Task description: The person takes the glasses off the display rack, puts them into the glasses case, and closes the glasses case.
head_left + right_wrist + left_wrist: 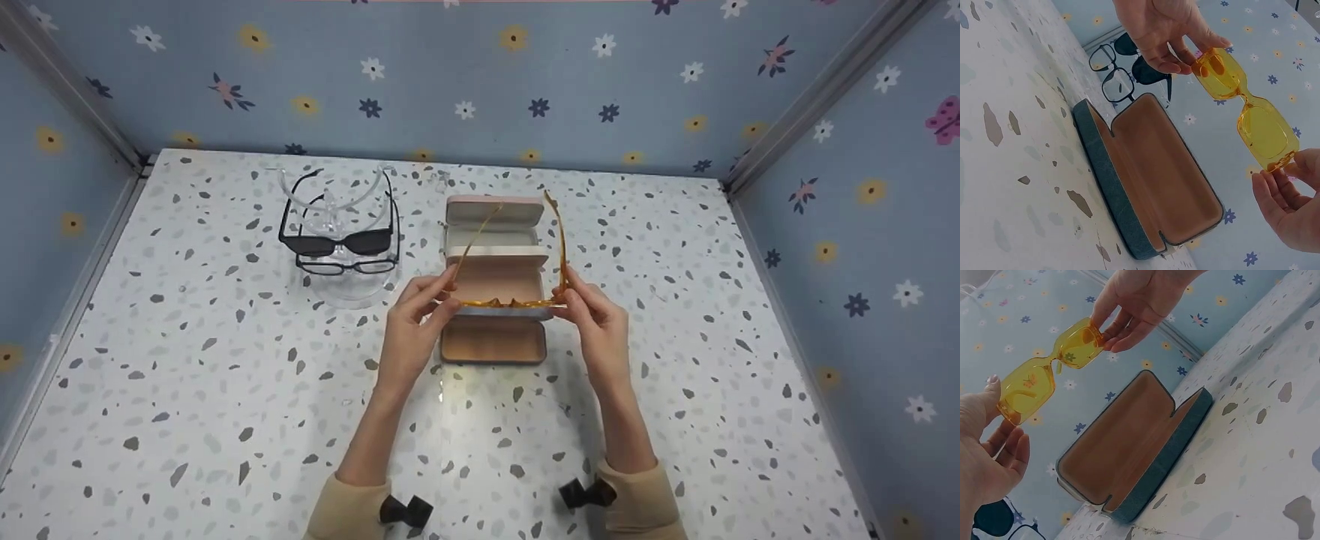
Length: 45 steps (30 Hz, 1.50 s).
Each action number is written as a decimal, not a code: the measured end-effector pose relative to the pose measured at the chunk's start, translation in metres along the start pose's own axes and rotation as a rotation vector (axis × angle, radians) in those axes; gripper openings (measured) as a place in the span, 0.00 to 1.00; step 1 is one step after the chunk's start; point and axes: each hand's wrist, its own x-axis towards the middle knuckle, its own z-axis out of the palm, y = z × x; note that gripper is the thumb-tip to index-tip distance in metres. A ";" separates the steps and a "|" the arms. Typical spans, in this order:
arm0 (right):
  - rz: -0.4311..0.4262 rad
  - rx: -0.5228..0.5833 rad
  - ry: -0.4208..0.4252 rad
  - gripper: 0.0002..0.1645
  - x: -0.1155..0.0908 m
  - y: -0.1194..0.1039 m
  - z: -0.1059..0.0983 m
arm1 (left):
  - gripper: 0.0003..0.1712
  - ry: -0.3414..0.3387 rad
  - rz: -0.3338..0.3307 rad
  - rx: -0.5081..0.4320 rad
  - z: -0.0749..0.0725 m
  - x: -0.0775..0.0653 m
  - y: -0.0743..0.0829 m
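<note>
Yellow-lensed amber glasses [510, 303] are held in the air between both hands, their temples open and pointing away from me. My left hand [442, 294] pinches the left end of the frame [1053, 371], and my right hand [568, 292] pinches the right end [1247, 107]. Directly below them lies an open glasses case [493, 341] with a tan lining [1129, 450] and a blue-grey shell [1151, 174], its lid standing up. The glasses do not touch the case.
A second open case [493, 225], pink with a white lining, stands just behind the first. At the back left a clear stand [352, 289] carries black sunglasses [337, 241], black-rimmed clear glasses [346, 265] and a transparent frame [334, 199]. Flowered walls enclose the speckled table [187, 390].
</note>
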 end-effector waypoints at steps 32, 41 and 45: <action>0.048 -0.041 0.001 0.26 -0.004 0.007 0.001 | 0.25 0.014 -0.026 -0.055 -0.001 -0.001 -0.006; 0.029 -0.066 0.008 0.25 -0.002 0.004 0.002 | 0.25 0.006 0.003 -0.101 -0.001 0.000 -0.007; 0.029 -0.063 -0.005 0.25 -0.002 0.005 0.001 | 0.24 0.013 0.008 -0.106 -0.001 -0.001 -0.008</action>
